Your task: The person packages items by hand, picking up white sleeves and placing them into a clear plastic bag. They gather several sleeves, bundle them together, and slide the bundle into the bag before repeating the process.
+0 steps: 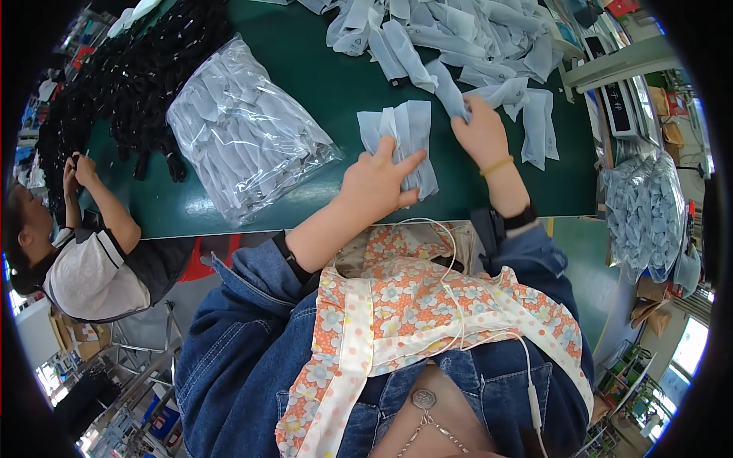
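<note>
My left hand [379, 182] lies with its fingers spread on a small stack of frosted plastic packets [416, 122] near the table's front edge, pressing on them rather than gripping. To the right, my right hand [482, 136] has its fingers closed on the near end of another frosted packet [445, 85]. That packet's far end touches the large heap of similar packets [466, 34] at the back of the table. The contents of the packets under my left hand cannot be made out.
On the green table [305, 84], a big clear bag [244, 130] full of packets lies left of my hands. Bundled black cables [156, 69] pile up at the far left, where a co-worker [95, 259] sits. Another filled bag [645, 210] hangs beyond the right edge, near a metal frame [622, 65].
</note>
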Tool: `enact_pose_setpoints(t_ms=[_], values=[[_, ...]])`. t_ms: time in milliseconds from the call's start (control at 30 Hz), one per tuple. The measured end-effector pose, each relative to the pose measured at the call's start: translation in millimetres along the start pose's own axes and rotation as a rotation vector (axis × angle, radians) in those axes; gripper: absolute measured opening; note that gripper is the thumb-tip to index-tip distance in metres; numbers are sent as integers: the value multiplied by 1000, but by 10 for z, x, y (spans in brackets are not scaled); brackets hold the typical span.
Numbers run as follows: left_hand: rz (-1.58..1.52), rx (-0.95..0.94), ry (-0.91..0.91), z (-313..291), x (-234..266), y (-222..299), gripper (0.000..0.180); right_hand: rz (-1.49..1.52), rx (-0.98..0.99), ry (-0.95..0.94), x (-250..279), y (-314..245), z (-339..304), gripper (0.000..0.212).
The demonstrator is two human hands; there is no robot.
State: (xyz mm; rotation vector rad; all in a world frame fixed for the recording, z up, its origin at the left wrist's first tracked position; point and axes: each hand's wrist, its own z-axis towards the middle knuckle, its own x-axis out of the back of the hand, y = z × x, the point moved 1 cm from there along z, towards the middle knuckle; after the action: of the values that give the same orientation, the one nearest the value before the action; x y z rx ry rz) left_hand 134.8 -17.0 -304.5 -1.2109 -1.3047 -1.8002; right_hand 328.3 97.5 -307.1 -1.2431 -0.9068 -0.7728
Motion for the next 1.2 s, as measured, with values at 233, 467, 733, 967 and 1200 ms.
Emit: enact_pose_setpoints(t_ms=[233,467,733,967,1200], values=[[-30,2,-21,16,-84,-55,57,391,15,28,133,325,-754,42],[-33,17,1,50,-206,-99,57,-183,93,-61,140,248,-720,43],[-61,28,-20,71,-215,-37,57,877,-98,-61,67,262,-587,38],[-53,50,-40,92,-175,-43,57,609,-59,-60,75,62,-532,32],[-574,195,223,-184,-216,-137,52,-10,66,-157,-269,-75,-515,44]])
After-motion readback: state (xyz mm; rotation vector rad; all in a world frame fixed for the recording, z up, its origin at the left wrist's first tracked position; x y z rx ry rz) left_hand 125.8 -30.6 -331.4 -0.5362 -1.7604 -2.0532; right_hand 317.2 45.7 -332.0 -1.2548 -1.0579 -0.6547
